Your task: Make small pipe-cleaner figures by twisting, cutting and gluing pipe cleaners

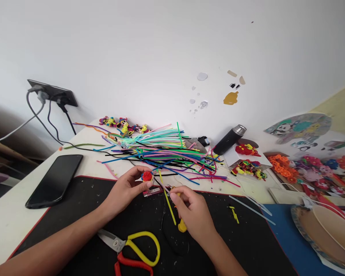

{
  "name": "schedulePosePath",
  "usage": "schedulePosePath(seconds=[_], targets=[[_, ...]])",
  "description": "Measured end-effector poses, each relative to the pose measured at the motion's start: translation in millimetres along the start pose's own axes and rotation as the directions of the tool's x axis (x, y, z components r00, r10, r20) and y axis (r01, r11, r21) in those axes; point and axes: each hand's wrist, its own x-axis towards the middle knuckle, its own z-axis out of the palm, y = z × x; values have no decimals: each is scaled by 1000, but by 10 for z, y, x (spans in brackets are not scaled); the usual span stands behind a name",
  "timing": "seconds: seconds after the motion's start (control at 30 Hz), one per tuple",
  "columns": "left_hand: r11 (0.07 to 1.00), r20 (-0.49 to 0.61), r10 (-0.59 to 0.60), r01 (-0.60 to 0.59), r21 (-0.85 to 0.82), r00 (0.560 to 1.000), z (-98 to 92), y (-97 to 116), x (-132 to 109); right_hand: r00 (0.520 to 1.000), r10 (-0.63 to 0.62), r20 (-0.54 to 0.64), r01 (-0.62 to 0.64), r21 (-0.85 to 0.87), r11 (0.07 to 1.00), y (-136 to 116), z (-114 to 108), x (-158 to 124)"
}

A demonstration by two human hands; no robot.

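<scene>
My left hand (127,189) is closed on a small round red and blue pipe-cleaner piece (147,176), held just above the black mat (74,214). My right hand (193,212) is closed in a pinch on a thin pipe-cleaner strand (163,186) that runs up to the red piece. A yellow pipe cleaner (169,203) lies under my right hand, with a yellow lump (182,226) at its lower end. A small pink lighter (151,191) lies between my hands.
A heap of coloured pipe cleaners (166,151) lies behind my hands. Yellow and red scissors (137,249) lie near the front edge. A black phone (55,180) rests at the left, a black flask (230,140) and finished craft flowers (284,166) at the right.
</scene>
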Motion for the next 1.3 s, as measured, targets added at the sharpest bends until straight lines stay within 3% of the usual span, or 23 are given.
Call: schedulePosePath(seconds=[0.13,0.3,1.3], targets=[[1000,11,1,-1,4,1000,-9,-11,7,998,-53,-22,56,192,980,-171,273,204],[1000,12,17,-17,-12,1000,-44,-23,19,994,-97,-59,109,254,961,-250,434,311],[999,3,-15,15,-30,1000,-36,-52,18,996,-89,-21,92,293,952,-211,544,343]])
